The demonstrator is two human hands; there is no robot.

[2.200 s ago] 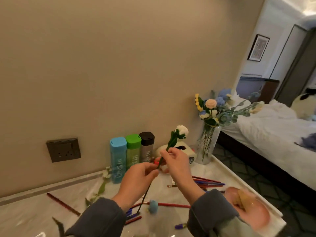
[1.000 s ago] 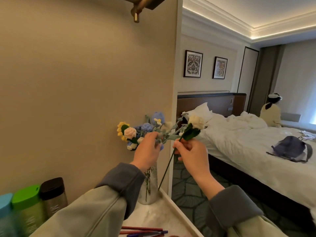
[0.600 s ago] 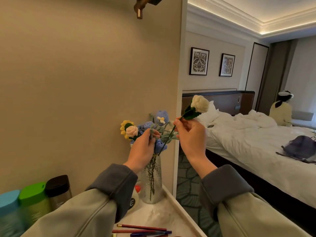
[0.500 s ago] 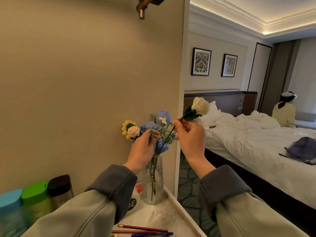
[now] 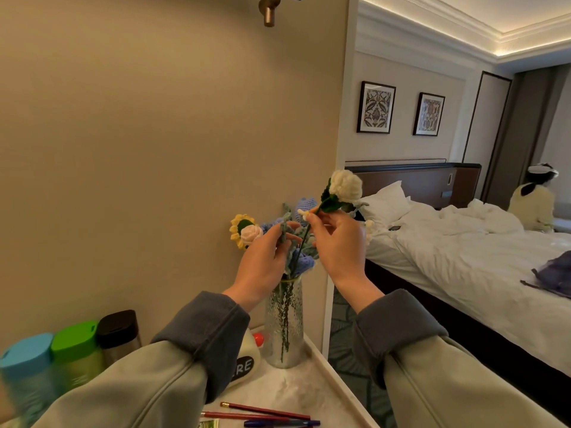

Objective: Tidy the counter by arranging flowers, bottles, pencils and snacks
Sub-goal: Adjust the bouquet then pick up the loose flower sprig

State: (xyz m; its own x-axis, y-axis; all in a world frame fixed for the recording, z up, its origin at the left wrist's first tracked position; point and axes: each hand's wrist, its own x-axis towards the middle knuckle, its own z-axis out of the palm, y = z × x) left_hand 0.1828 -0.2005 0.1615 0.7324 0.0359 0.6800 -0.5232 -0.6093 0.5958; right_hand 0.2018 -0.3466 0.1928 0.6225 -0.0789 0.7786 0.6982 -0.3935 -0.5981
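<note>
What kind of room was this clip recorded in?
Most likely a hotel bedroom: a bed with rumpled white bedding against a dark wooden headboard, two matching framed patterned prints above it, and a lit ceiling cove.

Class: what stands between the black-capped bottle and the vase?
A white bottle with a red cap, partly hidden by the left sleeve; head view.

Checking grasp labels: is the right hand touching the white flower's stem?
Touching. Head view: the right hand pinches the white flower by its stem, below the leaves.
</note>
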